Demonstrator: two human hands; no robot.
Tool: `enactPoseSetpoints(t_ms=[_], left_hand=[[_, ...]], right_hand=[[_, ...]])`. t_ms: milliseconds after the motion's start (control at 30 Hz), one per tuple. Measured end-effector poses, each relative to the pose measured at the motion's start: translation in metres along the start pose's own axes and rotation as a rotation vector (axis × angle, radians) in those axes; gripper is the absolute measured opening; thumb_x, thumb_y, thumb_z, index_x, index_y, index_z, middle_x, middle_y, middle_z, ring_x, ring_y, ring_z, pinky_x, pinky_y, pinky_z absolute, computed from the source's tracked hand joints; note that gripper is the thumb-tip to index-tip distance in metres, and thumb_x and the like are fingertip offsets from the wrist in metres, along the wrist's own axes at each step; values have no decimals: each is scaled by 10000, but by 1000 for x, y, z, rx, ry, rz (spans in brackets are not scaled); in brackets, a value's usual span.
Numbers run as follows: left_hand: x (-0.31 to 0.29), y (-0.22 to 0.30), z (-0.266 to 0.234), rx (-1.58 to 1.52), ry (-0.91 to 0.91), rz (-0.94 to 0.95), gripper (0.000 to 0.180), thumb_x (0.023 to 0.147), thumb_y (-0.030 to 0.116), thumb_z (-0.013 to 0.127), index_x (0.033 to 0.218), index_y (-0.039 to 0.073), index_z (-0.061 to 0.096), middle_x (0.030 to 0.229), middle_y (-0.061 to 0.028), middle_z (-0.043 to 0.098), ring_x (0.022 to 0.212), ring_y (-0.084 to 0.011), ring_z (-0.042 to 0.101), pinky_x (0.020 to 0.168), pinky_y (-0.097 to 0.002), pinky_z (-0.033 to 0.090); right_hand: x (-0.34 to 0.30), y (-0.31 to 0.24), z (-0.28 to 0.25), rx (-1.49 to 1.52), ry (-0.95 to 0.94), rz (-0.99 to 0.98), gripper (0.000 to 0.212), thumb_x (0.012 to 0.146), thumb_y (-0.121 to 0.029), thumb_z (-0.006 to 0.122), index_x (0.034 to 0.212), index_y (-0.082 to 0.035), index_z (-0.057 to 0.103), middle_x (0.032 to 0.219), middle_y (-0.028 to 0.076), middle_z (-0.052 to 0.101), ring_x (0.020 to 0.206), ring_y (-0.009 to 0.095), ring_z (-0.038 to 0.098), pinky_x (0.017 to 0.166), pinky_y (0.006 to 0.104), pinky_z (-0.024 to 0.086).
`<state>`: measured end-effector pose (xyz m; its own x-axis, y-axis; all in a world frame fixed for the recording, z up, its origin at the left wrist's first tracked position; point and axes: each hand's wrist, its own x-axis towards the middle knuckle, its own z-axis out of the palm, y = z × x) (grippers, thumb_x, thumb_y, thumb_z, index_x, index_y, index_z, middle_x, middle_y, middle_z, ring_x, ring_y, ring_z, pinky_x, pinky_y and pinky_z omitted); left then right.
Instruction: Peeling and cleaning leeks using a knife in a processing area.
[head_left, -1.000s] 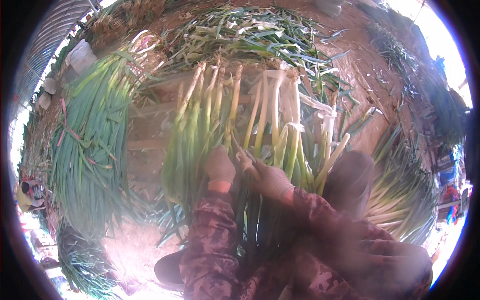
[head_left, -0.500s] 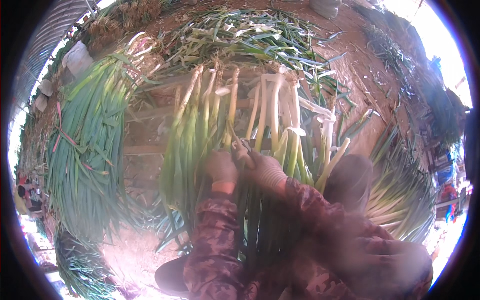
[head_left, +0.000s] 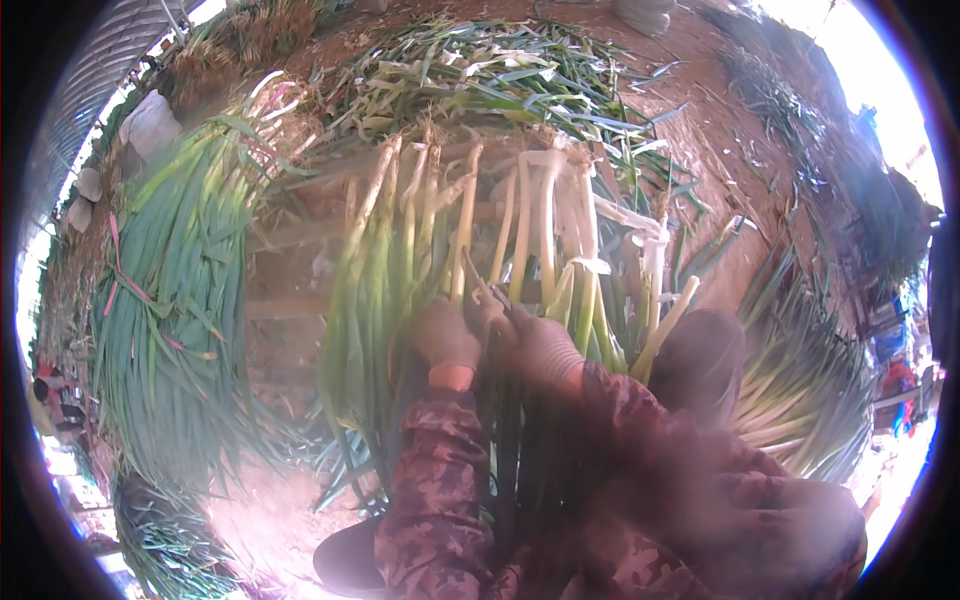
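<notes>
Long green onions [head_left: 378,250] lie side by side in front of me, roots away from me and leaves towards my lap. My left hand [head_left: 445,333], in a glove with an orange band at the wrist, is closed around the lower part of one green onion stalk [head_left: 465,225]. Touching it on the right is my gloved right hand [head_left: 540,345], its fingers closed. A thin pointed strip [head_left: 474,268] sticks out from its fingertips against the stalk; whether it is a blade or a leaf, I cannot tell. Paler stalks [head_left: 549,225] with whitish, peeled-looking skins lie beyond my right hand.
At the left lies a big bundle of green onions [head_left: 175,300] bound with pink string [head_left: 130,270]. Stripped leaves [head_left: 480,75] are heaped at the far side. More onions [head_left: 800,400] lie by my right knee [head_left: 700,365]. A whitish sack [head_left: 150,125] stands at the far left.
Both hands have shifted very slightly to the right, still close together at the same stalk. The stalk's upper end has moved a little to the right too.
</notes>
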<state>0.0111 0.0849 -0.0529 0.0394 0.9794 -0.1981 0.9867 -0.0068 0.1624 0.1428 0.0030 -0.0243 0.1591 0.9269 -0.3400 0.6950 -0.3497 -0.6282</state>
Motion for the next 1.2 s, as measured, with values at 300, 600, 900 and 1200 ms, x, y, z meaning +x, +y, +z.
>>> enactPoseSetpoints(t_ms=[300,600,900,1200], left_hand=[[-7,-13,-8,-78,-73,80,244,865,159,647,1087,62,616,1040,-186,694,987,-377,686,813,-474,550],[-11,-31,-6,-209,-147,172,476,799,265,744,1204,85,570,1070,-201,685,971,-403,668,834,-499,523],[-6,-55,2,-524,-215,246,406,802,323,725,1113,70,665,1054,-207,683,1013,-414,629,866,-472,491],[-15,-53,6,-845,-322,329,422,838,270,695,1179,24,665,1029,-242,688,976,-410,646,848,-433,486]], right_hand=[[68,-4,-17,-60,47,-1,665,767,-384,748,1305,-65,523,1034,241,686,1013,417,651,882,479,507],[106,-12,-48,-92,102,-72,588,774,-384,737,1215,-39,559,1056,243,672,1018,418,640,878,479,498],[159,-13,-56,-79,92,-97,590,768,-388,746,1213,-35,586,1035,236,681,993,411,652,873,459,501],[66,19,-57,24,21,-118,635,790,-394,742,1288,-50,550,996,232,685,926,396,671,802,459,513]])
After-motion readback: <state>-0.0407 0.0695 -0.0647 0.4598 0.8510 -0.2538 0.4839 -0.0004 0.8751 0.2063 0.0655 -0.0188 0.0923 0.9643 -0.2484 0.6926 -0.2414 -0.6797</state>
